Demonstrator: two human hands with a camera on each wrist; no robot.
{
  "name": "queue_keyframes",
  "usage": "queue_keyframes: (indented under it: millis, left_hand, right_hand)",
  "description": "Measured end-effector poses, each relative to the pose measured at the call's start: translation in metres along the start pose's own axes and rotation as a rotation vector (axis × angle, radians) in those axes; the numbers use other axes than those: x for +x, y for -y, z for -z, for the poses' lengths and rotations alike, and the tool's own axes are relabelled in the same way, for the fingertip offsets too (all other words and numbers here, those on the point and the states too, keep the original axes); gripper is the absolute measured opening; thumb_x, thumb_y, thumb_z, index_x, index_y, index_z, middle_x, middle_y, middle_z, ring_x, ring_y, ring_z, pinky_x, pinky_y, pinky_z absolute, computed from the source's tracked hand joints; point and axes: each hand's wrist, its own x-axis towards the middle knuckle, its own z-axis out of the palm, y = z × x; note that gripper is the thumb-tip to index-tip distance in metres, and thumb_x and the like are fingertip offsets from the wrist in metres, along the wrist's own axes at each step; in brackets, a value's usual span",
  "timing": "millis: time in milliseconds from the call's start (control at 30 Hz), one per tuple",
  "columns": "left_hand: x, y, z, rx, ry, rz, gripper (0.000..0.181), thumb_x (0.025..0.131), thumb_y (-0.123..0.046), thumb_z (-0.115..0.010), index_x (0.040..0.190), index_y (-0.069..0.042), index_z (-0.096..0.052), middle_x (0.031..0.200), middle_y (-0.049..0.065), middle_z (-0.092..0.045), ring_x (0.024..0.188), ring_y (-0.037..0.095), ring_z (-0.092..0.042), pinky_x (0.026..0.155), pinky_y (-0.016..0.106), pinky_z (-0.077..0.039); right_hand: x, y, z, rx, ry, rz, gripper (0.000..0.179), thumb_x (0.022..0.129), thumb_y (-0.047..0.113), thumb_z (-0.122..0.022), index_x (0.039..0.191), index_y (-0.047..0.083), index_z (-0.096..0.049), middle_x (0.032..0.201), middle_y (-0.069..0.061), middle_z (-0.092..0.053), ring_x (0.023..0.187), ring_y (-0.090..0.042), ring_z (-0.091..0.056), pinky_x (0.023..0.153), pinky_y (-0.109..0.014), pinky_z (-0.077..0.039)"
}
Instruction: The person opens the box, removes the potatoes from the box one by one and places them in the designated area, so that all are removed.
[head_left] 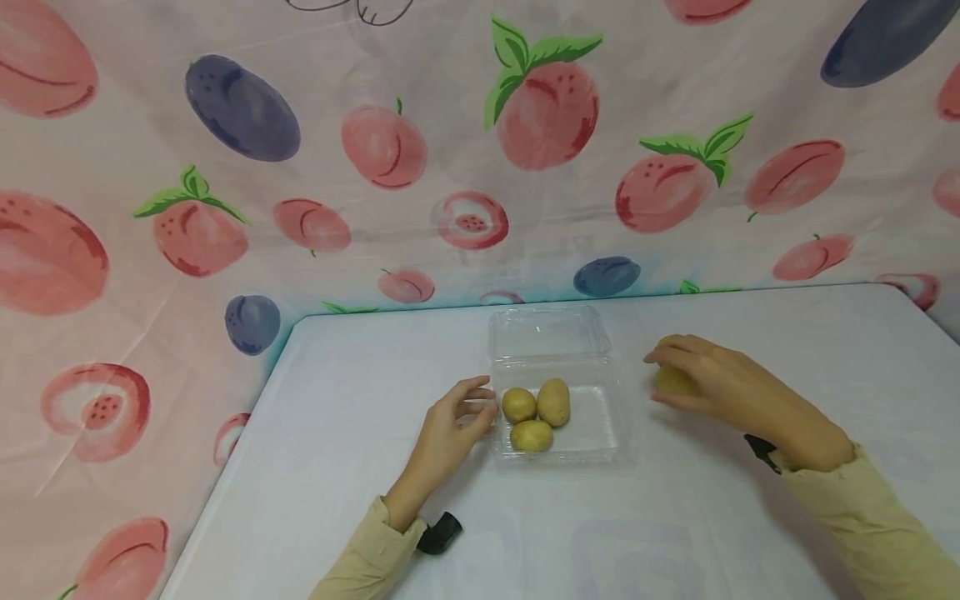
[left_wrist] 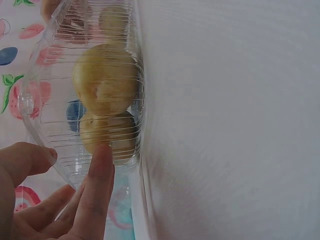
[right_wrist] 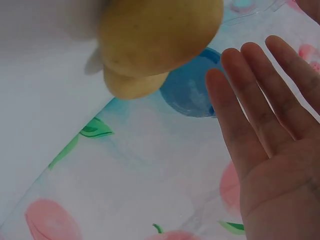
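A clear, rectangular plastic clamshell container sits on the white counter between the two hands, its transparent hinged lid folded back toward the printed fruit backdrop. Three smooth yellow-brown potatoes lie together in its left half: a rounded potato, an upright oblong potato beside it, and a sideways oval potato in front.

The left hand is at the container's left wall, grasping nothing, its fingers loosely extended; whether the fingertips touch the plastic, I cannot tell.

To the right of the container, well apart from it, the right hand arches over a yellow potato, which lies below its palm and fingers. From the right wrist, the fingers look straight and spread wide, with that potato just beside them and a second, smaller-looking potato partly hidden behind it.
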Motion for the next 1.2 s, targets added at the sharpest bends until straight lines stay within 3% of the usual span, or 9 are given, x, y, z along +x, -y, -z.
queue_keyframes:
  millis: [233,600,900,1200]
  left_hand:
    - [0.0,-0.001,0.0,0.002,0.003,0.01,0.045,0.097,-0.011,-0.065,0.139,-0.001,-0.052,0.125,0.019,-0.062,0.111,0.031,-0.066,0.079,0.023,-0.061]
    - [0.0,-0.002,0.0,0.012,0.0,0.003,0.045,0.097,-0.01,-0.065,0.138,0.001,-0.052,0.124,0.02,-0.062,0.11,0.032,-0.066,0.079,0.022,-0.061]
    - [0.0,0.0,0.0,0.004,-0.001,0.008,0.045,0.096,-0.01,-0.066,0.138,0.001,-0.052,0.125,0.02,-0.062,0.111,0.032,-0.066,0.079,0.023,-0.061]
    - [0.0,0.0,0.0,0.004,-0.001,0.008,0.045,0.096,-0.01,-0.066,0.138,0.0,-0.052,0.124,0.02,-0.062,0.11,0.031,-0.066,0.079,0.023,-0.061]
  right_hand:
    - [0.007,0.012,0.001,0.014,-0.019,0.046,0.036,0.081,0.025,-0.083,0.111,0.01,-0.069,0.11,-0.003,-0.064,0.098,-0.017,-0.064,0.081,-0.041,-0.06]
    - [0.014,0.026,0.0,0.019,-0.036,0.122,0.037,0.081,0.021,-0.083,0.114,0.013,-0.068,0.114,-0.003,-0.065,0.107,-0.026,-0.06,0.08,-0.046,-0.059]
    - [0.022,0.034,-0.009,0.018,-0.052,0.218,0.038,0.079,0.021,-0.084,0.112,0.009,-0.069,0.112,-0.004,-0.066,0.103,-0.02,-0.064,0.083,-0.038,-0.06]
    - [0.028,0.041,-0.019,-0.006,-0.044,0.222,0.041,0.078,0.025,-0.086,0.112,0.01,-0.07,0.114,-0.003,-0.065,0.103,-0.017,-0.064,0.077,-0.031,-0.061]
